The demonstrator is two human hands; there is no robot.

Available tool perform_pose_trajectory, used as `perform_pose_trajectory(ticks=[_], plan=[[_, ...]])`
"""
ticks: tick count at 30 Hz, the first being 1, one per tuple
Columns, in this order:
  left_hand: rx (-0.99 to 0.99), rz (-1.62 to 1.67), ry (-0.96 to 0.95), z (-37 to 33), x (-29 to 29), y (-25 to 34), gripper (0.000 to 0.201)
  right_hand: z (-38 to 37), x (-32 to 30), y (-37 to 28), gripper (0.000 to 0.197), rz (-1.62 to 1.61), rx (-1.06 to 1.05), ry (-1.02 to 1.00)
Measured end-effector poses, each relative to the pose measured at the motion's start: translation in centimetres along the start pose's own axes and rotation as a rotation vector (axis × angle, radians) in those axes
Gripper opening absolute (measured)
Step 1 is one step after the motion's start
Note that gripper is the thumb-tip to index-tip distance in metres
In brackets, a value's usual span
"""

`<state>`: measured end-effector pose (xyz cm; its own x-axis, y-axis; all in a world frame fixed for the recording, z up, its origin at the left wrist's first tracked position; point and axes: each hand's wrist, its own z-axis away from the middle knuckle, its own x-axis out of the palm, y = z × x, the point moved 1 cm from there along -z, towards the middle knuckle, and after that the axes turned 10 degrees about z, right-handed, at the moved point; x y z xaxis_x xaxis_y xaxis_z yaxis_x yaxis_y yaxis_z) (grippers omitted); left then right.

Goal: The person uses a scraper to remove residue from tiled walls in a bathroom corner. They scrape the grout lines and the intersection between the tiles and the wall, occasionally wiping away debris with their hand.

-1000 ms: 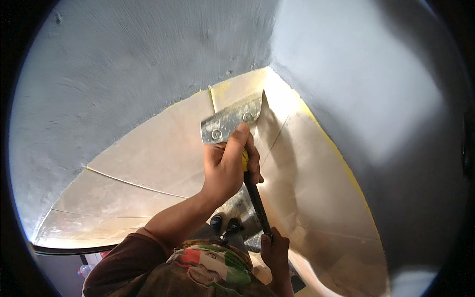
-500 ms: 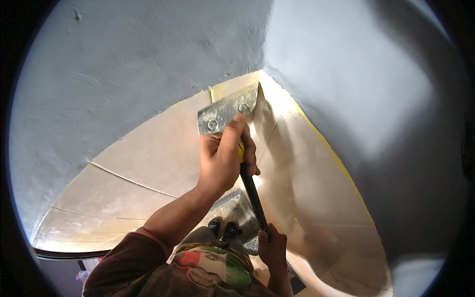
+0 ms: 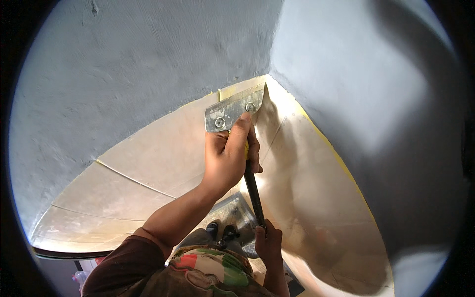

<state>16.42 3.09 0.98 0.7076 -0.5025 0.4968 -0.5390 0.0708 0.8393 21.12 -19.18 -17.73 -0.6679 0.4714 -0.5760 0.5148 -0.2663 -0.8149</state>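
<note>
My left hand [image 3: 227, 153] is wrapped around the upper part of a long-handled scraper [image 3: 253, 193], just below its wide metal blade [image 3: 235, 115]. The thumb presses up near one of the blade's two bolts. Lower down, my right hand [image 3: 269, 241] grips the end of the black handle. The smeared blade lies against or close in front of the beige wall surface [image 3: 163, 133], near the inner corner; whether its edge touches cannot be made out. Yellow lines the beige area's top edge, with a short yellow strip [image 3: 219, 94] beside the blade.
Grey rough wall [image 3: 148, 59] rises above the beige part on the left. A second grey wall [image 3: 346, 74], partly in shadow, meets it at the corner. My shoes [image 3: 228, 231] stand by a dusty grey surface [image 3: 232, 208] below. A clear plastic object [image 3: 81, 277] shows at lower left.
The blade and both hands keep nearly the same place against the wall. The whole view has shifted slightly, and the right hand sits a little higher in it.
</note>
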Motion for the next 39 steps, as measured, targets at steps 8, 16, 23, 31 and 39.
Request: perform_pose_trajectory(ticks=[8,16,23,31,39], plan=[[0.018,0.006,0.025,-0.2,0.5,0.2,0.038,-0.6,0.6,-0.1,0.037,0.032,-0.028,0.037],[0.020,0.021,0.014,-0.4,0.5,0.7,0.038,-0.7,1.0,0.4,0.033,0.028,-0.030,0.017],[0.033,0.002,0.019,-0.3,0.4,0.6,0.040,-1.0,0.9,-0.4,0.030,0.012,-0.001,0.008],[-0.017,-0.013,0.033,-0.3,0.2,1.0,0.042,-0.9,1.1,-1.0,0.032,0.017,0.048,-0.014],[0.011,0.025,-0.026,-0.3,0.2,1.1,0.041,-1.0,1.6,-0.5,0.037,-0.005,0.027,0.008]])
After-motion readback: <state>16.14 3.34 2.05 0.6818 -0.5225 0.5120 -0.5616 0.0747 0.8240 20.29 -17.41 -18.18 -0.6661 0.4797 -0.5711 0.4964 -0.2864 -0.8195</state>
